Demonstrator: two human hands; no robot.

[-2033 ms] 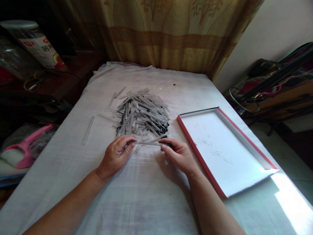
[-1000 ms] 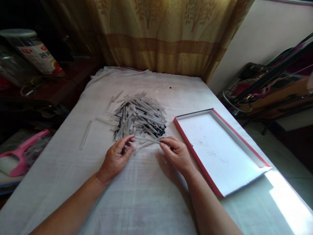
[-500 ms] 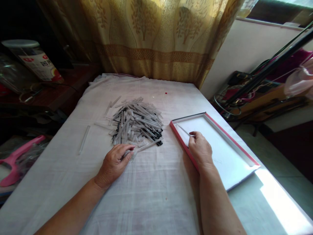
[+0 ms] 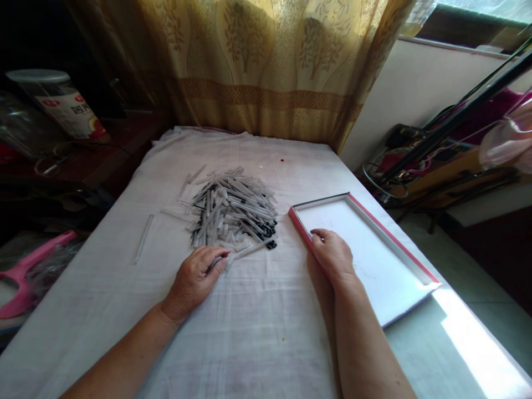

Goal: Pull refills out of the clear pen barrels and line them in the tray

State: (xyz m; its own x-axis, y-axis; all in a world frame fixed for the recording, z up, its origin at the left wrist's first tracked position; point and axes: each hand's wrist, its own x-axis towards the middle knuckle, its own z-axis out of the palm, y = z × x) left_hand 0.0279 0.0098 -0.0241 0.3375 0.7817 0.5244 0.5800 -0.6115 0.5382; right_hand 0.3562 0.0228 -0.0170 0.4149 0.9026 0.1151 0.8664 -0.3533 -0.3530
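Observation:
A heap of clear plastic pen barrels and caps [image 4: 233, 205], some with black ends, lies in the middle of the table. At its near edge rests my left hand [image 4: 195, 280], thumb and fingers curled together around something dark and clear that is mostly hidden. A clear barrel [image 4: 255, 247] lies just beyond those fingertips. My right hand [image 4: 334, 257] is closed over the left wall of a shallow white box lid [image 4: 374, 246] with red sides. What its fingers pinch is mostly covered; only a small pale bit shows.
One loose barrel [image 4: 143, 239] lies left of the heap. A tiny red piece [image 4: 282, 160] and a white one [image 4: 261, 167] are farther back on the white tablecloth [image 4: 249, 338]. A plastic jar [image 4: 68, 108] stands on a side cabinet; a curtain [image 4: 266, 66] hangs behind.
My right hand has moved slightly left and toward me, over the lid's wall. The thin rod that stuck out from its fingers is out of sight. My left hand has stayed nearly still.

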